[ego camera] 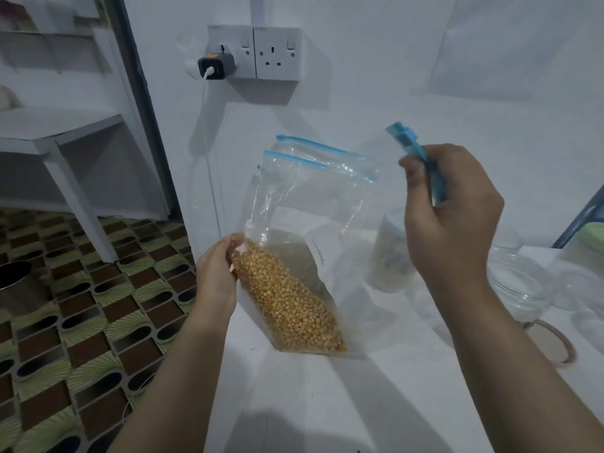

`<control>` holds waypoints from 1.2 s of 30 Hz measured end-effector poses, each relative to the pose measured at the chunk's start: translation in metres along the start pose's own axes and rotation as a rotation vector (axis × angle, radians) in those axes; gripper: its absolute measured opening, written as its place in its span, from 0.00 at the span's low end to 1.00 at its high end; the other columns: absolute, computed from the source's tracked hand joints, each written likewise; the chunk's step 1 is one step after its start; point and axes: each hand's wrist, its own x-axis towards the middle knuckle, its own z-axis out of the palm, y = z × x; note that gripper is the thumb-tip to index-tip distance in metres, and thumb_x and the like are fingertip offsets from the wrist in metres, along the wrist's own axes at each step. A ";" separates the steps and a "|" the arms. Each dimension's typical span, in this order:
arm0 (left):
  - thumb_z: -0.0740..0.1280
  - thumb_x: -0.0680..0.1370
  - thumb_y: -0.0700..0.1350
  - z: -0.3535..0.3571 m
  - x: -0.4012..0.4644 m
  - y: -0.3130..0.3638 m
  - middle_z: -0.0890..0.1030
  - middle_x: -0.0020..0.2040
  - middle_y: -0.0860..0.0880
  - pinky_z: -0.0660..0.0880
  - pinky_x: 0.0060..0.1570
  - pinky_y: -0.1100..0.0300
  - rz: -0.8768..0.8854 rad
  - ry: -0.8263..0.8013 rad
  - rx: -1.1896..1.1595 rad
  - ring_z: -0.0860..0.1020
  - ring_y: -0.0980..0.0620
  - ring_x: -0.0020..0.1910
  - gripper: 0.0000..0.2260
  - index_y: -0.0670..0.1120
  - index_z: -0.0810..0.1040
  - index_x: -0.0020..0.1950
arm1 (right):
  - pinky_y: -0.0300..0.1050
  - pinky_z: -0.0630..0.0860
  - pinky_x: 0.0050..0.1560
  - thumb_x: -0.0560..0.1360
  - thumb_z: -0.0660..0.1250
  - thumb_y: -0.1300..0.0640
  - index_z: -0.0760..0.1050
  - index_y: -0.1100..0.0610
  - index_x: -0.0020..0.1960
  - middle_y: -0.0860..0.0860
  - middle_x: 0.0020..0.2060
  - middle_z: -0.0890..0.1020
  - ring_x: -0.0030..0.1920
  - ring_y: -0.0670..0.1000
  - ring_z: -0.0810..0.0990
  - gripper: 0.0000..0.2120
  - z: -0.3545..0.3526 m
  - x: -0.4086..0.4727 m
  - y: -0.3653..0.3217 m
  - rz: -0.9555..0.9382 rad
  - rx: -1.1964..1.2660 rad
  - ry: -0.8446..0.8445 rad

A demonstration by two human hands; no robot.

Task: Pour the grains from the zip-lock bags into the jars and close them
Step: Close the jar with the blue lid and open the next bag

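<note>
Yellow corn kernels (287, 308) fill the zip-lock bag (310, 230) at centre frame. Left hand (217, 273) pinches its edge. Right hand (451, 217) grips a blue clip (412, 148).

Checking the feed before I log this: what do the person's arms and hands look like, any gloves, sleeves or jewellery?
Both hands are bare: no gloves on the left hand or the right hand. Both forearms are uncovered as far as the frame shows, with no sleeve edge in view. No watch, bracelet or ring is visible on the sides facing the camera.
</note>
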 end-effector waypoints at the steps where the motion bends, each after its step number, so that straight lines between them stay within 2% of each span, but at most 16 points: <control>1: 0.62 0.82 0.41 0.003 0.003 0.005 0.85 0.42 0.48 0.77 0.51 0.57 -0.016 -0.002 -0.055 0.82 0.50 0.48 0.11 0.43 0.83 0.45 | 0.29 0.64 0.42 0.80 0.64 0.61 0.77 0.63 0.47 0.47 0.39 0.74 0.39 0.43 0.68 0.06 -0.002 0.000 0.002 0.020 0.008 0.006; 4: 0.62 0.82 0.41 0.011 0.008 0.018 0.84 0.34 0.50 0.79 0.45 0.58 -0.033 -0.023 -0.165 0.81 0.53 0.39 0.19 0.43 0.84 0.34 | 0.30 0.64 0.41 0.80 0.64 0.61 0.77 0.64 0.47 0.49 0.38 0.74 0.38 0.43 0.68 0.07 -0.006 -0.005 0.009 0.066 0.022 0.018; 9: 0.66 0.79 0.37 0.017 0.016 0.024 0.83 0.33 0.49 0.78 0.36 0.61 -0.056 -0.054 -0.156 0.80 0.55 0.30 0.16 0.42 0.85 0.33 | 0.31 0.63 0.41 0.81 0.62 0.62 0.77 0.66 0.47 0.50 0.39 0.74 0.39 0.45 0.68 0.09 -0.010 -0.015 0.014 0.107 0.041 0.037; 12: 0.69 0.78 0.39 0.016 0.014 0.022 0.83 0.42 0.46 0.80 0.43 0.59 -0.084 -0.043 -0.123 0.82 0.51 0.41 0.05 0.40 0.83 0.44 | 0.32 0.64 0.42 0.81 0.62 0.62 0.77 0.65 0.47 0.50 0.39 0.74 0.39 0.45 0.69 0.08 -0.010 -0.017 0.013 0.112 0.055 0.040; 13: 0.70 0.78 0.42 0.015 0.014 0.020 0.83 0.42 0.46 0.80 0.45 0.58 -0.065 -0.038 -0.087 0.82 0.51 0.43 0.04 0.41 0.81 0.45 | 0.32 0.64 0.42 0.81 0.62 0.62 0.77 0.65 0.47 0.50 0.40 0.74 0.39 0.45 0.69 0.08 -0.010 -0.017 0.012 0.112 0.058 0.041; 15: 0.71 0.78 0.49 0.013 0.014 0.014 0.79 0.38 0.48 0.77 0.47 0.55 0.005 -0.015 0.053 0.79 0.50 0.40 0.10 0.46 0.77 0.39 | 0.31 0.64 0.42 0.81 0.62 0.62 0.77 0.65 0.47 0.50 0.40 0.74 0.39 0.44 0.69 0.08 -0.010 -0.018 0.011 0.108 0.057 0.039; 17: 0.68 0.79 0.54 0.013 0.014 0.011 0.72 0.35 0.49 0.73 0.43 0.55 0.096 0.014 0.243 0.72 0.50 0.37 0.16 0.48 0.71 0.35 | 0.30 0.64 0.42 0.81 0.62 0.62 0.77 0.65 0.47 0.50 0.40 0.75 0.39 0.44 0.69 0.08 -0.009 -0.020 0.009 0.102 0.053 0.034; 19: 0.64 0.81 0.53 0.013 0.013 0.012 0.74 0.37 0.51 0.71 0.42 0.56 0.153 0.015 0.410 0.73 0.53 0.38 0.13 0.47 0.75 0.40 | 0.30 0.64 0.42 0.81 0.62 0.62 0.77 0.65 0.47 0.50 0.40 0.75 0.40 0.44 0.69 0.08 -0.009 -0.022 0.009 0.101 0.053 0.032; 22: 0.64 0.81 0.45 0.013 0.020 0.013 0.81 0.50 0.47 0.73 0.55 0.53 0.123 -0.031 0.507 0.79 0.46 0.53 0.07 0.44 0.80 0.52 | 0.29 0.64 0.42 0.81 0.62 0.62 0.77 0.65 0.48 0.49 0.40 0.74 0.40 0.44 0.69 0.08 -0.009 -0.023 0.008 0.101 0.050 0.033; 25: 0.65 0.81 0.48 0.011 0.022 0.013 0.82 0.54 0.44 0.73 0.56 0.55 0.082 -0.047 0.502 0.79 0.46 0.56 0.09 0.43 0.80 0.53 | 0.30 0.64 0.43 0.81 0.62 0.62 0.77 0.65 0.48 0.50 0.40 0.75 0.40 0.44 0.70 0.08 -0.009 -0.024 0.008 0.102 0.048 0.043; 28: 0.65 0.80 0.55 0.013 0.018 0.016 0.81 0.46 0.47 0.72 0.50 0.56 0.103 -0.039 0.500 0.78 0.50 0.48 0.15 0.44 0.79 0.44 | 0.30 0.64 0.42 0.81 0.62 0.61 0.77 0.65 0.47 0.50 0.40 0.75 0.40 0.45 0.70 0.09 -0.011 -0.025 0.009 0.120 0.052 0.046; 30: 0.63 0.81 0.56 0.014 0.017 0.016 0.78 0.42 0.49 0.70 0.47 0.57 0.116 -0.002 0.482 0.76 0.53 0.44 0.17 0.44 0.78 0.43 | 0.31 0.64 0.42 0.81 0.62 0.61 0.77 0.65 0.47 0.50 0.39 0.74 0.39 0.45 0.69 0.08 -0.013 -0.025 0.011 0.130 0.057 0.049; 32: 0.65 0.81 0.54 0.015 0.017 0.017 0.80 0.43 0.50 0.72 0.53 0.57 0.100 -0.002 0.435 0.78 0.52 0.47 0.14 0.44 0.79 0.46 | 0.31 0.64 0.42 0.81 0.62 0.62 0.77 0.65 0.47 0.50 0.39 0.74 0.39 0.44 0.69 0.08 -0.014 -0.026 0.012 0.143 0.057 0.054; 34: 0.67 0.80 0.47 0.015 0.017 0.015 0.83 0.46 0.48 0.77 0.57 0.55 0.048 -0.070 0.307 0.81 0.48 0.53 0.07 0.44 0.81 0.49 | 0.31 0.64 0.42 0.81 0.62 0.61 0.77 0.65 0.47 0.50 0.39 0.74 0.38 0.42 0.69 0.08 -0.015 -0.027 0.014 0.160 0.054 0.054; 36: 0.67 0.80 0.41 0.013 0.013 0.012 0.85 0.45 0.50 0.79 0.50 0.60 -0.014 -0.170 0.158 0.83 0.53 0.48 0.05 0.43 0.81 0.54 | 0.32 0.64 0.42 0.81 0.62 0.61 0.77 0.64 0.48 0.50 0.39 0.75 0.39 0.40 0.69 0.08 -0.017 -0.029 0.017 0.177 0.053 0.057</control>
